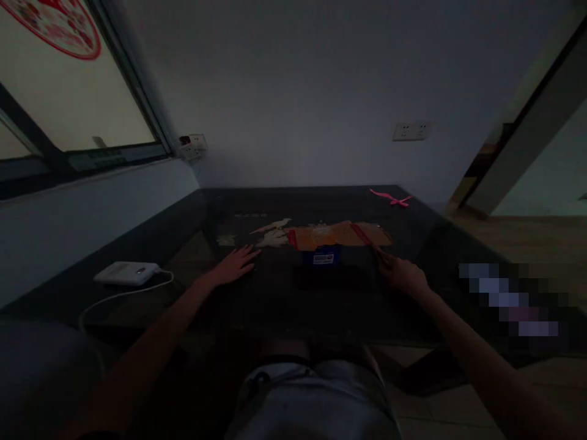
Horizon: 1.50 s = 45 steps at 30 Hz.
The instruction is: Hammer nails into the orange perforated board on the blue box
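Note:
My left hand point(235, 264) lies flat on the dark glossy table point(257, 305), fingers spread and holding nothing. To its right, a flattened piece of brown cardboard point(337, 234) with red and orange print rests on a small dark blue box point(323, 256) with a white label. My right hand point(404, 276) is closed at the cardboard's right end. A thin dark shape at its fingertips lines up with a red strip across the cardboard; dim light hides what it grips. Torn pale scraps point(274, 237) lie between my left hand and the cardboard.
A white power bank point(126, 273) with a cable sits on the left. Near the back right edge lies a pink ribbon-like strip point(395, 200). A blurred-out object point(509, 299) is at the right edge. Behind the table, the wall carries sockets point(411, 131).

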Each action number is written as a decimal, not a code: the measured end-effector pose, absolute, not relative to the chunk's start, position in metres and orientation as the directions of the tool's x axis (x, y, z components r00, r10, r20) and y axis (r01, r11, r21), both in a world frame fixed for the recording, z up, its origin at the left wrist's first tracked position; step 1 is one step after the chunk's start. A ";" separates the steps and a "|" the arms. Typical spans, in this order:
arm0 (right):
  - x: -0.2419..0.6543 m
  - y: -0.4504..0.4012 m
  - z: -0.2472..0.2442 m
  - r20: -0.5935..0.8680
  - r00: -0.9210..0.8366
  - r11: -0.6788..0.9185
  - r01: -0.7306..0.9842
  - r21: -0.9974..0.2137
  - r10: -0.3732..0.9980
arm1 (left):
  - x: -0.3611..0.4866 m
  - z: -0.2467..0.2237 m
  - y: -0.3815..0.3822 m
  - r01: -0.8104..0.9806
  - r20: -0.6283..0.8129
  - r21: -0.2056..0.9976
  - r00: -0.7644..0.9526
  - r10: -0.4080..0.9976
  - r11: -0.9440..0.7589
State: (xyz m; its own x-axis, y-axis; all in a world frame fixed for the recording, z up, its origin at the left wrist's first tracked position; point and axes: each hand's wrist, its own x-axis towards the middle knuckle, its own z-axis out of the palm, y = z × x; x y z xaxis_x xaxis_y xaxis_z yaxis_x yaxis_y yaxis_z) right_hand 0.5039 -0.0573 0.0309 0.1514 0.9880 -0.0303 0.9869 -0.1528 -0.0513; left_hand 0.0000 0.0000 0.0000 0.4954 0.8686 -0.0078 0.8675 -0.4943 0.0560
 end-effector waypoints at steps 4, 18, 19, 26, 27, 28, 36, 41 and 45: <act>0.504 -0.057 0.032 -0.026 0.142 -0.143 0.988 -0.061 0.990 | 0.042 0.002 -0.013 0.788 0.001 0.061 0.614 0.789 -0.613; 0.502 -0.059 0.032 -0.017 0.152 -0.153 0.987 -0.054 0.988 | 0.142 0.018 -0.069 0.698 -0.062 0.107 0.716 0.696 -0.708; 0.502 -0.059 0.032 -0.016 0.151 -0.152 0.987 -0.054 0.988 | 0.144 0.018 -0.070 0.702 -0.061 0.114 0.711 0.700 -0.703; 0.501 -0.061 0.035 -0.019 0.149 -0.150 0.987 -0.051 0.989 | 0.146 0.017 -0.069 0.711 0.023 0.276 0.667 0.744 -0.646; 0.501 -0.060 0.035 -0.021 0.150 -0.151 0.987 -0.053 0.988 | 0.144 0.018 -0.068 0.703 0.054 0.327 0.654 0.755 -0.632; 0.501 -0.060 0.035 -0.023 0.152 -0.153 0.987 -0.054 0.988 | 0.142 0.020 -0.066 0.693 0.094 0.381 0.630 0.771 -0.612; 0.503 -0.059 0.034 -0.040 0.162 -0.164 0.985 -0.053 0.986 | 0.099 0.027 -0.044 0.666 0.307 0.617 0.286 0.908 -0.419; 0.503 -0.059 0.035 -0.039 0.163 -0.165 0.985 -0.047 0.986 | 0.081 0.028 -0.053 0.695 0.240 0.571 0.368 0.898 -0.437; 0.503 -0.059 0.035 -0.042 0.158 -0.160 0.986 -0.041 0.987 | 0.080 0.029 -0.064 0.681 0.197 0.476 0.534 0.822 -0.557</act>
State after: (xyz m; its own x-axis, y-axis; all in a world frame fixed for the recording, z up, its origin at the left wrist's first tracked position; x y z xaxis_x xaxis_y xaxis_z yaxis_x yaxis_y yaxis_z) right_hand 0.5028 -0.0591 0.0347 0.1580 0.9865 -0.0424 0.9863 -0.1598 -0.0411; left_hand 0.0797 -0.0637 0.0287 0.5344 0.8219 0.1974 0.6807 -0.5569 0.4760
